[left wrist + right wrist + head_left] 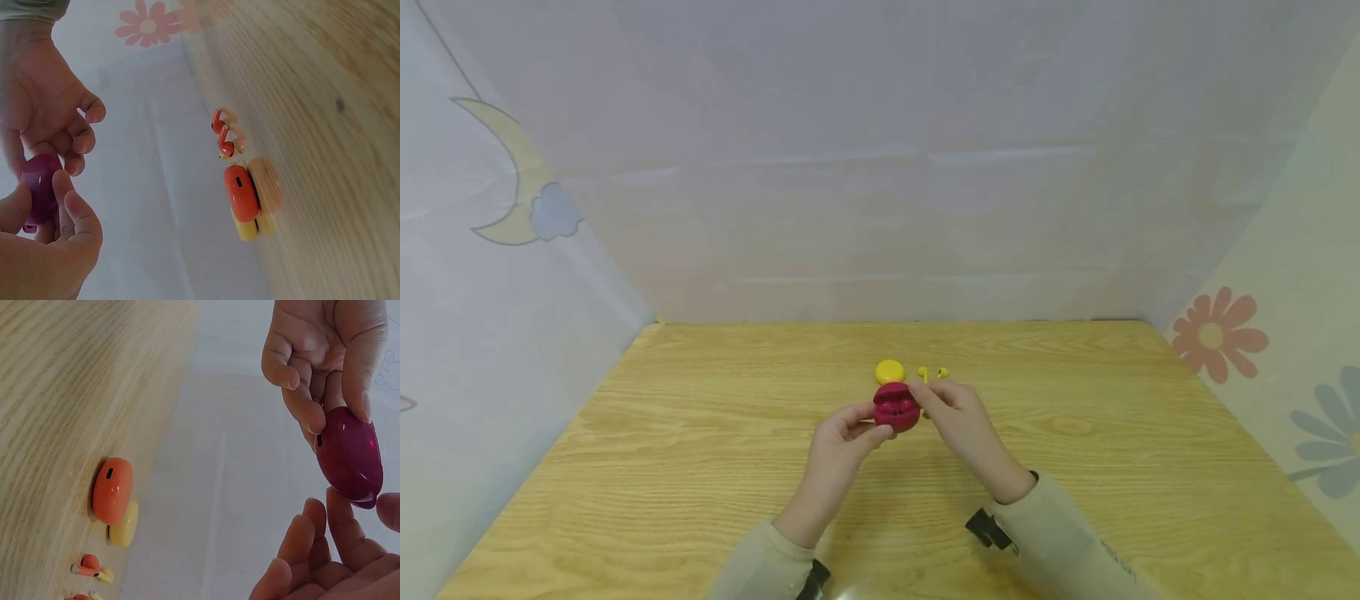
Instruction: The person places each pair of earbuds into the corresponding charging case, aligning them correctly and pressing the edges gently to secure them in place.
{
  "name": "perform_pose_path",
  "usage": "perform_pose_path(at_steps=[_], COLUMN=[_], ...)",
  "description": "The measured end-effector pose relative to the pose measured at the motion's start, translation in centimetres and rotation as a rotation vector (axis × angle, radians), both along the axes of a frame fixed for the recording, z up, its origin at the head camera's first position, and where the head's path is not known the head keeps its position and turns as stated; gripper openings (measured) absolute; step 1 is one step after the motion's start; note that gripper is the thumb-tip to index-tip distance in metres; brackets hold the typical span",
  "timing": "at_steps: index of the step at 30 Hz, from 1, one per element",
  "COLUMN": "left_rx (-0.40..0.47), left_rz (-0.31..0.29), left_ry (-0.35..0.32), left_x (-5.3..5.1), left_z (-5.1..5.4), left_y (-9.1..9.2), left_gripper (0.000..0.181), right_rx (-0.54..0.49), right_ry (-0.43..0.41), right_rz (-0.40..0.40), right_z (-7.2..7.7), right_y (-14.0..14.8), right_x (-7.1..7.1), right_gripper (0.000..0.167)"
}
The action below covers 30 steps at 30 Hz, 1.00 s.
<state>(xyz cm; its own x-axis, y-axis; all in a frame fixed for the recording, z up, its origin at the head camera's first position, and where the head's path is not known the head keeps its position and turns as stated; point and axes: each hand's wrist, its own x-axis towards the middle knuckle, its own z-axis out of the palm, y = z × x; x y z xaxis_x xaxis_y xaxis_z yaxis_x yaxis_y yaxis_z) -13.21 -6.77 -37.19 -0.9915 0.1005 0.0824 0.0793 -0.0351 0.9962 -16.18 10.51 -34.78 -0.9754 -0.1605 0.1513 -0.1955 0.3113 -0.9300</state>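
In the head view, a magenta earbud case (897, 414) is held up over the table with its lid raised, earbuds visible inside. My left hand (838, 450) grips it, thumb at the front and fingers behind. The right hand (958, 421) is at the case's right edge by the lid, fingertips close to or touching it. In the right wrist view, its loosely bent fingers (340, 519) and thumb lie around one end of the case. Behind stand a yellow case (890, 372) and an orange case (242, 192); the orange one is hidden in the head view.
Two yellow earbuds (923, 372) lie right of the yellow case. Orange earbuds (225, 142) lie nearer, mostly covered by the right hand in the head view. The wooden tabletop (700, 467) meets patterned sheets (820, 242) at its back and sides.
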Motion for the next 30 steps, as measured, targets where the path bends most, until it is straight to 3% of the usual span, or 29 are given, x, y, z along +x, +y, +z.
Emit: perform_pose_path(at_steps=[7, 17, 26, 30], left_rx=[0.014, -0.004, -0.015, -0.023], left_rz=[-0.015, -0.022, -0.022, -0.02], left_ry=[-0.021, 0.001, -0.002, -0.006], left_x=[-0.01, -0.03, -0.12, -0.16], left_z=[0.04, -0.02, 0.03, 0.09], left_y=[0.02, -0.13, -0.29, -0.4], left_gripper=[0.031, 0.029, 0.029, 0.03], right_rx=[-0.04, -0.095, -0.083, -0.048], right_ry=[-0.053, -0.096, -0.032, -0.013], right_rz=[0.013, 0.098, 0.196, 0.24], right_z=[0.33, 0.17, 0.06, -0.03], right_y=[-0.05, 0.13, 0.48, 0.65], right_x=[0.03, -0.11, 0.1, 0.07], right_gripper=[0.036, 0.034, 0.04, 0.034])
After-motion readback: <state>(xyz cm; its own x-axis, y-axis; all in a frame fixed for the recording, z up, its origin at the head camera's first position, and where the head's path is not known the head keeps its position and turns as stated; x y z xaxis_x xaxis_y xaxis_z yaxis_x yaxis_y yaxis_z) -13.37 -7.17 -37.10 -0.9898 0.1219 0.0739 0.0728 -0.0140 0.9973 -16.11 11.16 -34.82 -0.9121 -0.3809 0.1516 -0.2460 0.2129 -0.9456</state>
